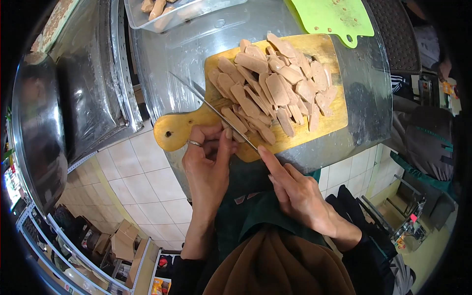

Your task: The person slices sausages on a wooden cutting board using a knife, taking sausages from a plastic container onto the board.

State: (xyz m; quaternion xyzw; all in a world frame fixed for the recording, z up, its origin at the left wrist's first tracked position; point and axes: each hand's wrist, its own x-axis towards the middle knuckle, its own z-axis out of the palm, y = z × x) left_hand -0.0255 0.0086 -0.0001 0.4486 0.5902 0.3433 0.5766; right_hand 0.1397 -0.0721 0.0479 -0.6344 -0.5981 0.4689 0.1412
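Observation:
My right hand [297, 191] is closed round the handle of a long, thin knife [206, 102], index finger stretched along it. The blade slants up and left across the wooden cutting board [324, 125], near the base of its handle. Curled at the board's near edge, my left hand [209, 155] wears a ring and pinches what looks like a piece of sausage, mostly hidden by the fingers and blade. Just beyond the blade lies a large heap of flat, pinkish-brown sausage slices [278, 88], overlapping at many angles.
A clear plastic container [196, 11] with several sausage pieces stands at the far side of the metal table [169, 54]. A green cutting mat [329, 19] with crumbs lies at the far right. Shelving [83, 260] and a cardboard box [125, 238] are at lower left.

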